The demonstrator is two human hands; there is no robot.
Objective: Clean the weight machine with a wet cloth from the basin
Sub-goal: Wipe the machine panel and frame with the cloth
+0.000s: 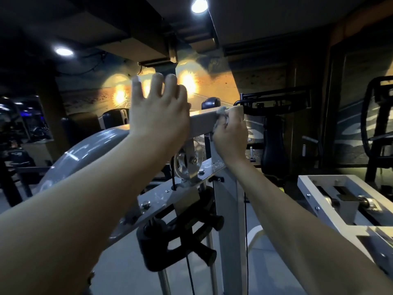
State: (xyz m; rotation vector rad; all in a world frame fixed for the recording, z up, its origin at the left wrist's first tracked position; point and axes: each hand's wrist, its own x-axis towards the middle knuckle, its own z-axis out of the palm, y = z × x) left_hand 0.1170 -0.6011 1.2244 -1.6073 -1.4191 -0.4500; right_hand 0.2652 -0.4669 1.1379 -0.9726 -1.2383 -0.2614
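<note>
- Weight machine [204,121] sits dead centre, with its pale top bar running across and a shiny pulley [187,161] right under it.
- Cloth [222,116] is grey, bunched up and pressed against that top bar.
- Right hand [230,137] is curled round the cloth, holding it on the bar.
- Left hand [158,111] is up at the bar's left part, fingers straight and spread. Can't tell if the palm actually touches.

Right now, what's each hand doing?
Left hand: open, fingers spread, against the top bar.
Right hand: closed on the cloth, pressing it to the bar.
</note>
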